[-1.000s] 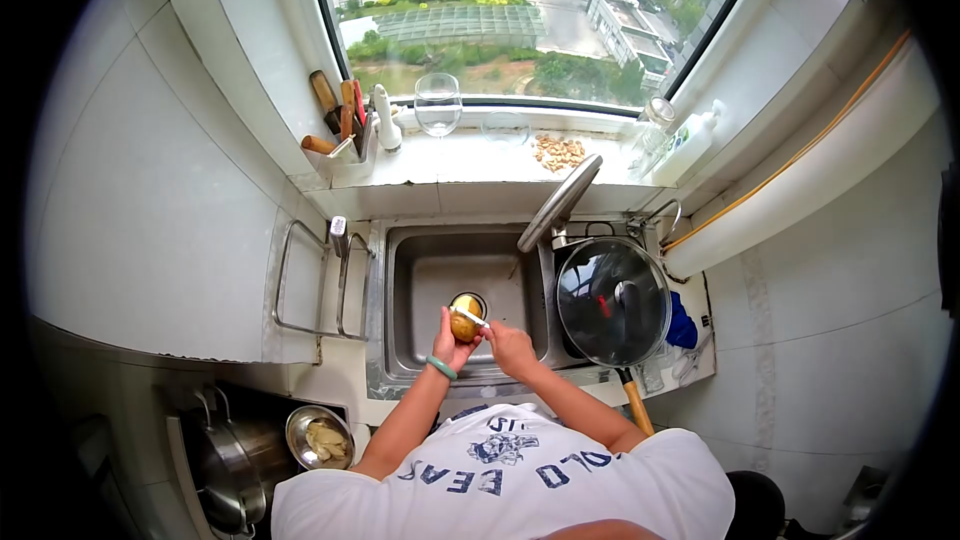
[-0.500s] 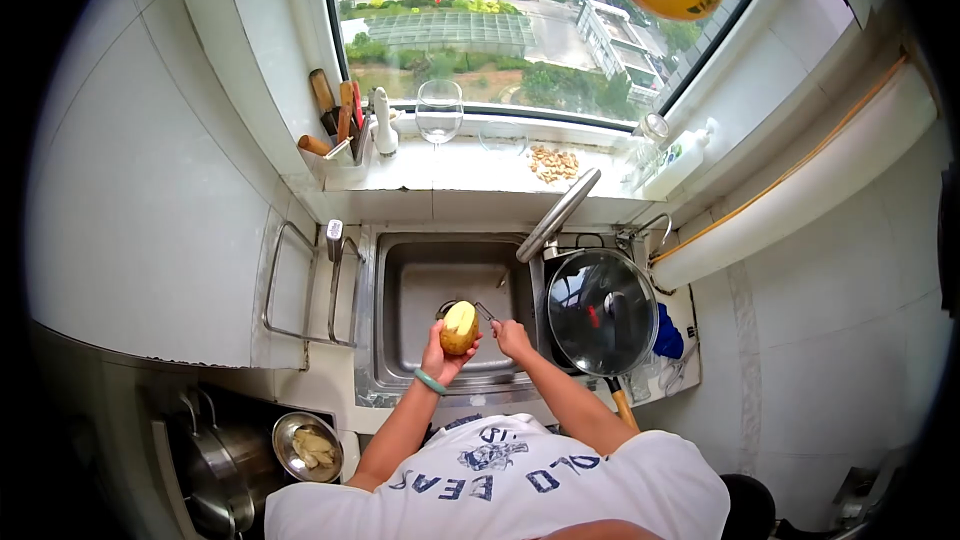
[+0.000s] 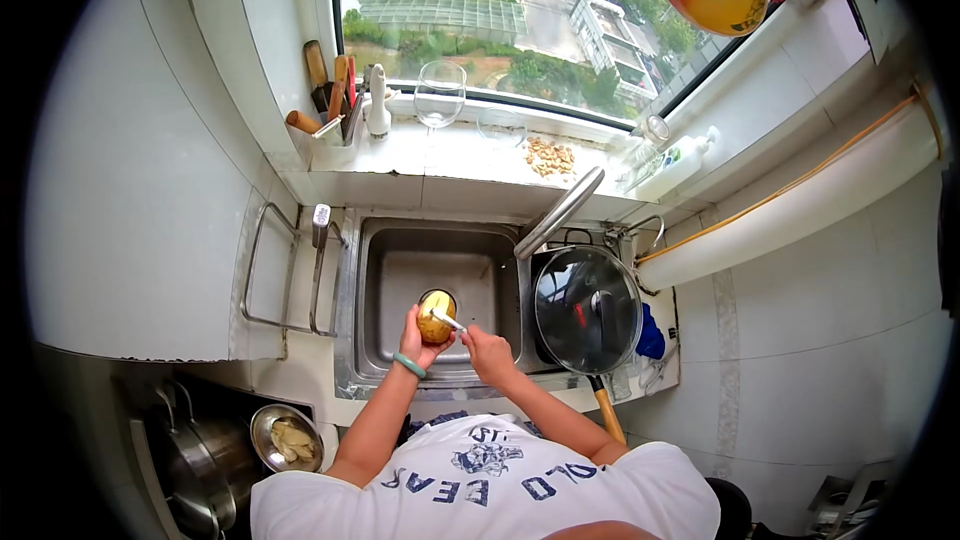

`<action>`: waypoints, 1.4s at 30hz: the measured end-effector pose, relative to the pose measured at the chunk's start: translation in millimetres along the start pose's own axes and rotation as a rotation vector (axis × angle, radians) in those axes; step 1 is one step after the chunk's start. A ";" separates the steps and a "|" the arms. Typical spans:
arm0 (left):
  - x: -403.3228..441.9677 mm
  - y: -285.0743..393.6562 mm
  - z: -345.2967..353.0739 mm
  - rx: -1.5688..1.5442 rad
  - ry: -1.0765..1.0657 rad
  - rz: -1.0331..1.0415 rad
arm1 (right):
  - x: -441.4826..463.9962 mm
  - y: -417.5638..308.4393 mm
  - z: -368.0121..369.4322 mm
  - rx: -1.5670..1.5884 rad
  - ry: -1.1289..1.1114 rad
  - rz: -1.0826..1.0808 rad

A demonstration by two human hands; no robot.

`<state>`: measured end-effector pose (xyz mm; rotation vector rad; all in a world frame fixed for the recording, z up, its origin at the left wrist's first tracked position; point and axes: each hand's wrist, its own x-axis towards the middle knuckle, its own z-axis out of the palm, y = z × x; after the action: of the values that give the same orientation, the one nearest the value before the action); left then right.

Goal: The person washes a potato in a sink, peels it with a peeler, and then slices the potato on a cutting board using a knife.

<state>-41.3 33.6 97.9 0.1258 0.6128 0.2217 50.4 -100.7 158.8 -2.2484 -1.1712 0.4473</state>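
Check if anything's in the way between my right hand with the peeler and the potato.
Nothing visible stands between your right hand and the potato. The peeler bridges that gap, and your left hand cups the potato from the other side. The lidded pan sits off to the right.

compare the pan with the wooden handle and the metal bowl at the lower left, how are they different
The pan is covered by a glass lid, while the bowl is uncovered, showing pale pieces inside. The pan has a long wooden handle; no handle shows on the bowl. The pan looks clearly wider than the bowl. Both look round from above.
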 end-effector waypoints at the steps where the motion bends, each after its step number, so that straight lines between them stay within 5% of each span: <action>1: 2.8 -0.7 -2.5 -0.041 0.037 -0.052 | -1.4 -2.8 1.1 -0.002 -0.003 0.002; 10: 7.0 -10.7 -18.7 -0.002 0.025 -0.096 | 8.7 36.5 22.3 -0.137 0.009 0.047; 13: -11.1 -11.2 -1.0 0.063 -0.050 -0.099 | 22.4 70.2 20.3 -0.204 -0.170 0.369; 19: -19.1 8.6 18.1 -0.049 -0.093 -0.137 | 37.5 63.4 18.3 0.059 -0.191 0.452; 31: -14.4 10.1 27.3 0.124 0.002 0.110 | 17.6 10.5 -18.0 0.241 0.014 0.210; 38: -7.1 1.3 29.8 0.192 0.192 0.117 | -1.4 -6.8 -13.1 -0.088 0.034 -0.017; 42: 1.0 -1.8 20.2 0.159 0.107 0.002 | 0.4 7.5 -8.6 -0.086 0.036 -0.006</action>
<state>-28.4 31.0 113.4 0.2694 0.7371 0.1820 60.0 -106.7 161.0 -2.3153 -1.1991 0.3586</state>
